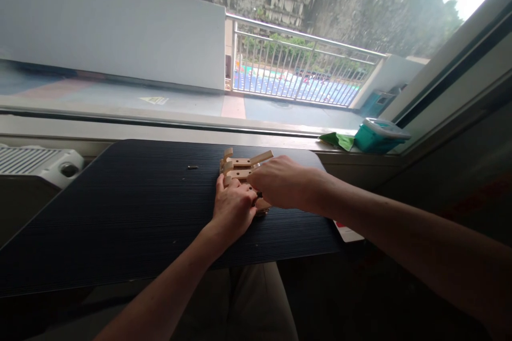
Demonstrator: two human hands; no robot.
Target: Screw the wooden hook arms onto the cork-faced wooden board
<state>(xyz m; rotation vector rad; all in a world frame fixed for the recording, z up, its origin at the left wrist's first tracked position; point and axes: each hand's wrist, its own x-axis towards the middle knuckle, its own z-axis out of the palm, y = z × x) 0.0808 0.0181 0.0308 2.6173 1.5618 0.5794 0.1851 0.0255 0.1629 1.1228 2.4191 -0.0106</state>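
A light wooden assembly [240, 162] of slats with dark holes and curved end pieces rests on the dark table. My left hand [235, 205] is wrapped round its near left side, holding it against the tabletop. Over its right side, my right hand [282, 181] is closed, with the fingertips hidden behind the knuckles. What it grips cannot be made out. Between the two hands a small dark piece [260, 195] shows. One slat [262, 157] sticks up at a slant at the far right of the assembly.
A small metal screw-like piece [192, 167] lies on the black table [120, 213] to the left. On the window sill sit a teal box [380, 136] with a clear lid and a green packet [338, 140]. A white-and-red card-like item [349, 233] is at the right edge.
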